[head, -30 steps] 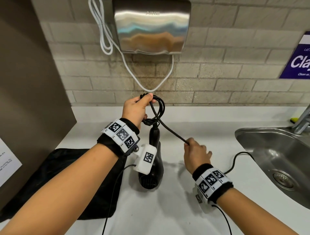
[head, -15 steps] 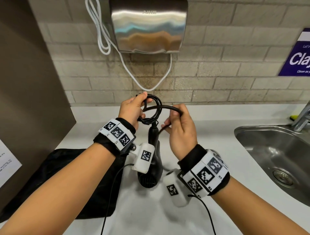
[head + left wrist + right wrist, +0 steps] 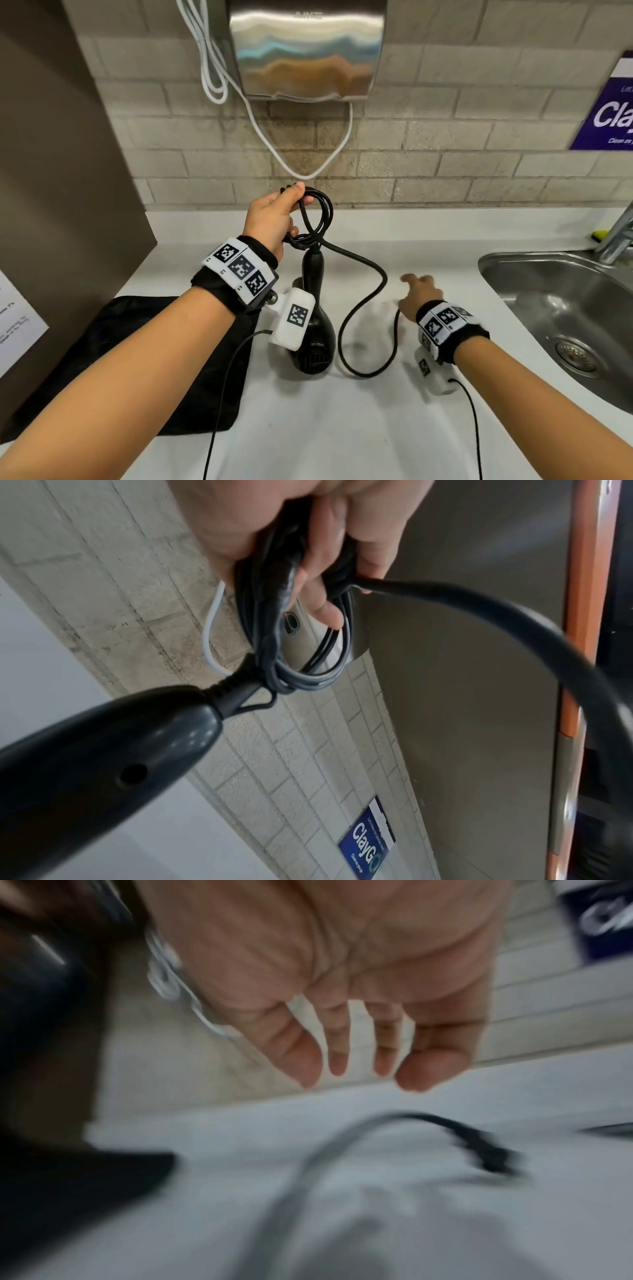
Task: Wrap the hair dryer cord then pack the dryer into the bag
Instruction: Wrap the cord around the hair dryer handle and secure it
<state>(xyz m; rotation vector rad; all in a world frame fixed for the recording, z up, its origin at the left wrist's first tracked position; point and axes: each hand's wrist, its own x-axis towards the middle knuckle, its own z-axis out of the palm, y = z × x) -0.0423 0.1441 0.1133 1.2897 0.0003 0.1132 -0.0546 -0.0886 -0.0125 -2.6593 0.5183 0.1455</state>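
Note:
My left hand [image 3: 277, 216] grips a coil of the black cord [image 3: 320, 214] above the counter, fingers curled round the loops [image 3: 308, 593]. The black hair dryer [image 3: 313, 329] hangs from that coil, handle up [image 3: 103, 750] and nozzle end resting on the counter. The loose cord [image 3: 363, 308] runs down from the coil and loops across the counter toward my right hand [image 3: 419, 291]. That hand hovers over the counter with fingers spread [image 3: 342, 1042] and holds nothing. The cord's plug end [image 3: 486, 1153] lies blurred below it. The black bag [image 3: 120, 359] lies flat at the left.
A steel sink [image 3: 565, 308] with a tap [image 3: 620, 236] is set into the white counter [image 3: 325, 428] at the right. A steel hand dryer [image 3: 308, 51] with a white cable [image 3: 212, 68] hangs on the brick wall. A brown partition [image 3: 61, 171] stands at the left.
My right hand has let go of the cord and dropped right and down to the counter. The freed cord fell into a loop. The left hand still holds the coil.

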